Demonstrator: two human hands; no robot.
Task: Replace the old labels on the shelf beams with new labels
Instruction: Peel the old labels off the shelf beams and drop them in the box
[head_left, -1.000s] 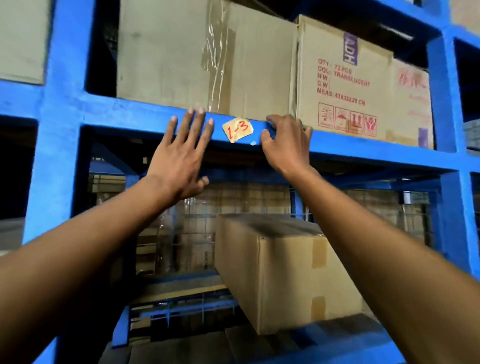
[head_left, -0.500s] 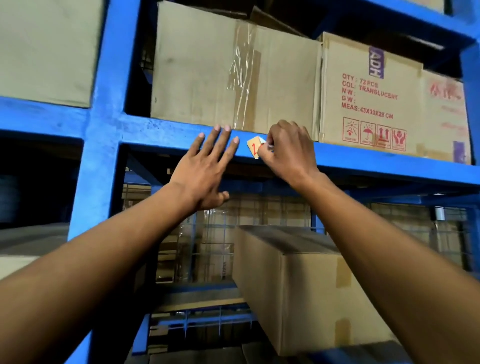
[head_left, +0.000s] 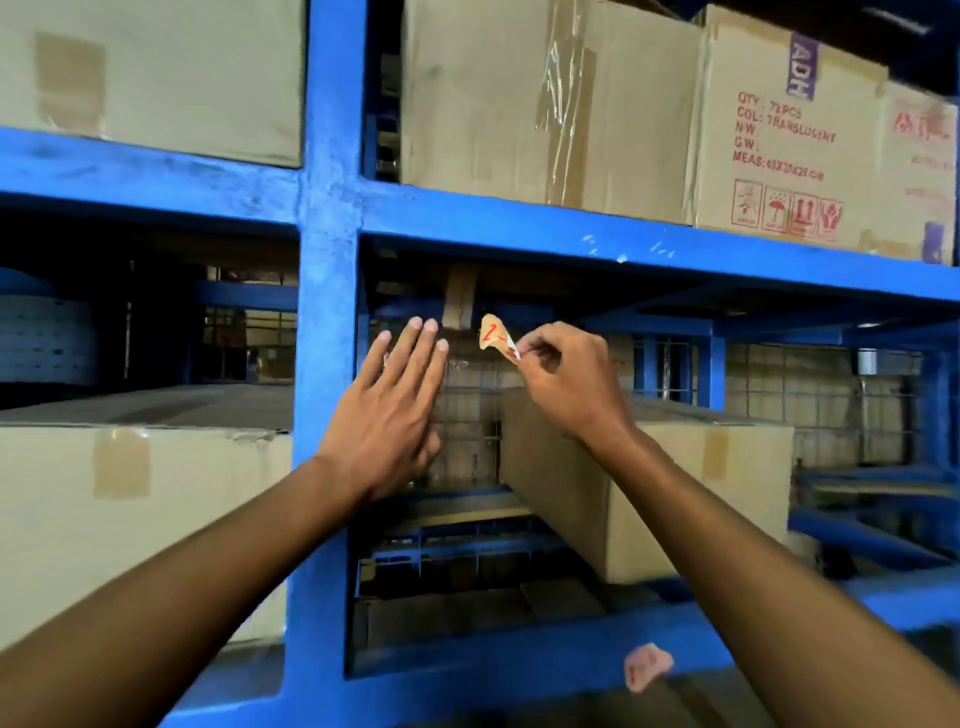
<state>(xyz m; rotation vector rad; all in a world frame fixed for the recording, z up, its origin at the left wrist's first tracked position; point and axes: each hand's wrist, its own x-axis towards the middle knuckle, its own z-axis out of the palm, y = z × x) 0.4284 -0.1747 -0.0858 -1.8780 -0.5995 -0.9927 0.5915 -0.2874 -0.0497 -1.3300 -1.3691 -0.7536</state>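
Note:
A small tan label (head_left: 493, 336) with red handwriting hangs curled in the air, below the blue shelf beam (head_left: 597, 240). My right hand (head_left: 566, 384) pinches its lower right corner between thumb and fingers. My left hand (head_left: 395, 410) is held flat and open just left of it, fingers together, holding nothing. Both hands are well below the beam and off it. The beam shows a few small white scraps where the label was stuck. A pinkish label (head_left: 647, 665) sits on the lower blue beam (head_left: 519, 660).
Cardboard boxes (head_left: 545, 98) stand on the upper shelf, one with red print (head_left: 779, 140). A blue upright post (head_left: 327, 322) rises left of my hands. More boxes (head_left: 675, 483) sit on the lower level, with another large box (head_left: 135, 519) at the left.
My right hand peeled the label off the beam and drew it down. My left hand left the beam and dropped too. The view shifted so the shelf appears further right.

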